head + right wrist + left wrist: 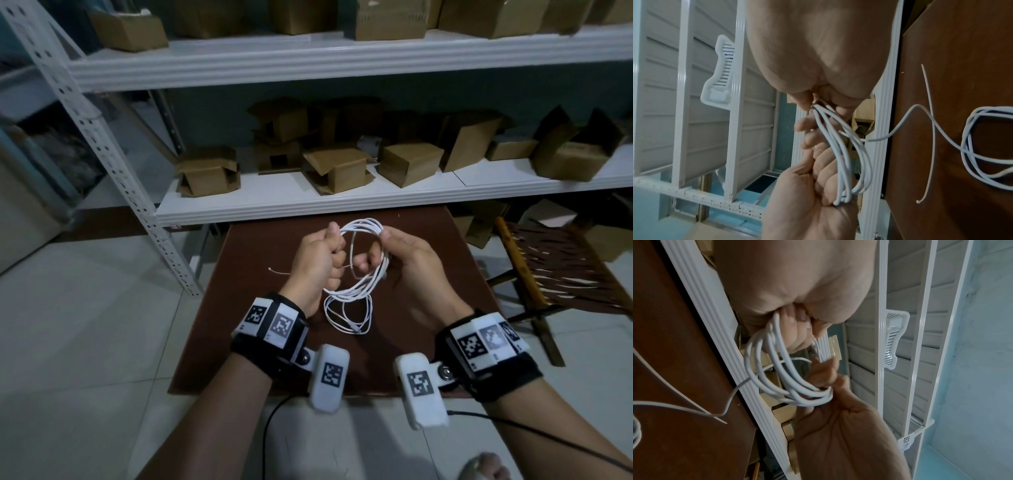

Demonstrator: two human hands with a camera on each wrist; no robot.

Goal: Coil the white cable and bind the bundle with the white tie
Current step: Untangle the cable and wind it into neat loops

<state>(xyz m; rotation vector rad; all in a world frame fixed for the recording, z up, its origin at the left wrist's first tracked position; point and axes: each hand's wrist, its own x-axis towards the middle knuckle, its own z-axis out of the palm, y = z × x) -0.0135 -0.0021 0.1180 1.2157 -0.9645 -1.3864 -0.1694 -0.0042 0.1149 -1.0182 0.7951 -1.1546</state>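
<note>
The thin white round-sheathed cable (356, 274) is partly gathered into a bundle of loops held up above the middle of the dark brown wooden table (462, 274), with the rest hanging down in slack loops that reach the tabletop toward the near edge. The left hand (317, 263) has its fingers curled round the loops on one side, thumb up against the strands; the right hand (407, 260) pinches the opposite side of the same bundle, its fingers folded in over the strands, so both hands are closed on the cable. In the left wrist view several strands (781, 378) run side by side between the two grips, and they fan apart a little rather than lying tight. The cable looks light, limp and smooth, so it probably springs open and slides strand over strand once a grip loosens; holding it where all the loops cross, with the strands pressed together, seems the safest place. The slim white plastic tie (279, 271) lies flat on the table just to the left of the left hand, toward the table's left edge; it looks slender and springy, likely awkward to lift off a flat surface except by one end. The loose loops below are not yet in the bundle, so coiling seems unfinished.
</note>
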